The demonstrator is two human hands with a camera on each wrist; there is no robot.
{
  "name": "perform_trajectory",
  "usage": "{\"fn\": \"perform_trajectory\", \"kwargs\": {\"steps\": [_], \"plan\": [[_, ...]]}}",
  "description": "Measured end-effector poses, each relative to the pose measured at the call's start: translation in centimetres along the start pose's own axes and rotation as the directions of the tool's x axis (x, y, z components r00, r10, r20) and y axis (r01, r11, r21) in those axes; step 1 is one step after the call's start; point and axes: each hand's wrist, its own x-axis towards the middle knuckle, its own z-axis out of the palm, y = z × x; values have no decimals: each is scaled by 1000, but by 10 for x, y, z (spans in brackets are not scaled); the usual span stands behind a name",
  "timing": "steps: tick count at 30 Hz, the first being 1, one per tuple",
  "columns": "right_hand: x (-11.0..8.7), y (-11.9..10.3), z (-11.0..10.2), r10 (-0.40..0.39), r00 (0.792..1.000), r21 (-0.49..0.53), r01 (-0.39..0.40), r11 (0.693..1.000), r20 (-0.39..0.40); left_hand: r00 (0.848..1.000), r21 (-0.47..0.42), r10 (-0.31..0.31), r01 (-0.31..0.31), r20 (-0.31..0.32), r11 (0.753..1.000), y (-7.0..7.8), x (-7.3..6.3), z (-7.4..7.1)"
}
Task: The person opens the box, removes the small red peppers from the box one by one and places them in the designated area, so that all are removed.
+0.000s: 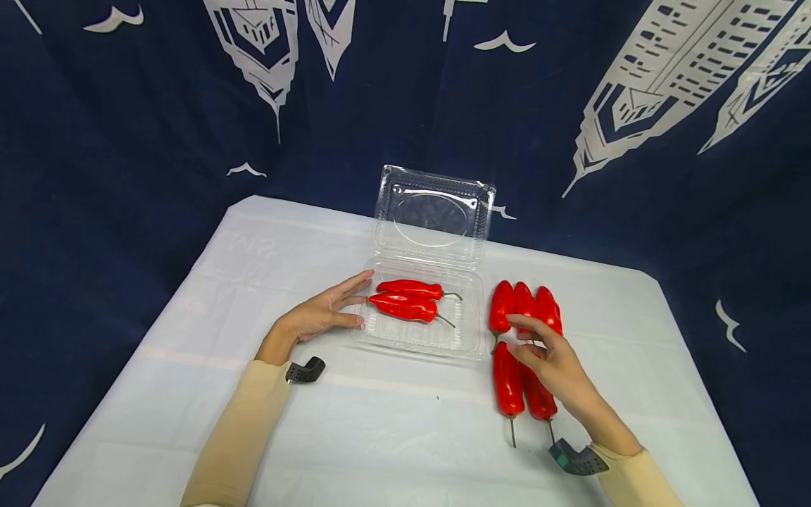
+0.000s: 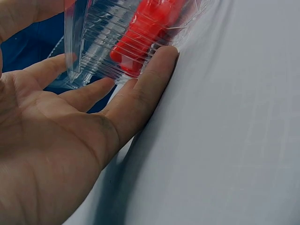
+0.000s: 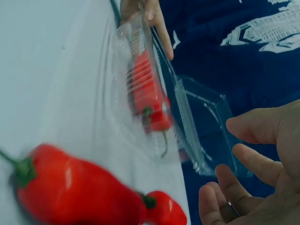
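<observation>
A clear plastic clamshell container (image 1: 470, 341) lies with its lid (image 1: 434, 220) raised at the back. Two red chili peppers (image 1: 405, 308) with green stems lie side by side in its base, stems to the right. My left hand (image 1: 323, 312) rests against the container's left edge, fingers spread and fairly straight. In the left wrist view its fingertips touch the ribbed plastic wall. Over several more red chili peppers (image 1: 508, 380) on the table to the right hovers my right hand (image 1: 557, 362). The right wrist view shows its fingers loosely bent and apart, nothing between them.
A white cloth covers the table (image 1: 380, 436). Behind it hangs a dark blue curtain (image 1: 405, 105) with white building and bird prints. The loose peppers lie in two rows close to the container's right side. Black wrist cameras (image 1: 306, 370) sit on both sleeves.
</observation>
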Motion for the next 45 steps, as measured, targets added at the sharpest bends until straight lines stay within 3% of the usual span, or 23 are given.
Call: {"fn": "perform_trajectory", "kwargs": {"steps": [16,28,36,45], "plan": [[39,-29,21,-113,992,11,113,994,61,1000,5,7,-7,-6,1000,-1,0,-1],[71,-50,36,-175,967,81,163,983,183,1000,0,14,-14,0,1000,-1,0,0],[86,-57,47,-158,959,95,139,986,235,1000,4,-5,5,-8,1000,1,0,1],[102,-62,63,-86,947,145,43,989,309,1000,8,-8,8,-12,1000,1,1,1]]}}
